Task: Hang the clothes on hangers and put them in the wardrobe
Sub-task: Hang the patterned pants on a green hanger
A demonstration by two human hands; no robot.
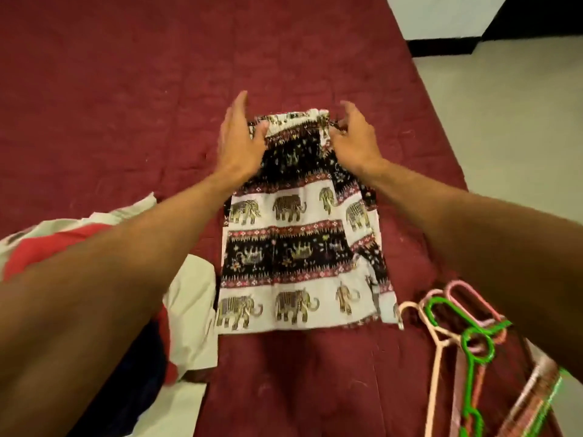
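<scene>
Head view: skirt (284, 247) laid out; your left hand (239, 143) rests flat on it, fingers straight; right hand (355, 140), grip unclear. Next move: reach for the hangers (464, 340).

I am finding no readable text, label, brand or number anywhere in this view. The patterned garment (299, 222) lying on the bed (126, 89) is showing only elephant figures and ornamental bands, and the hangers (467, 335) are showing no lettering I can make out.
</scene>
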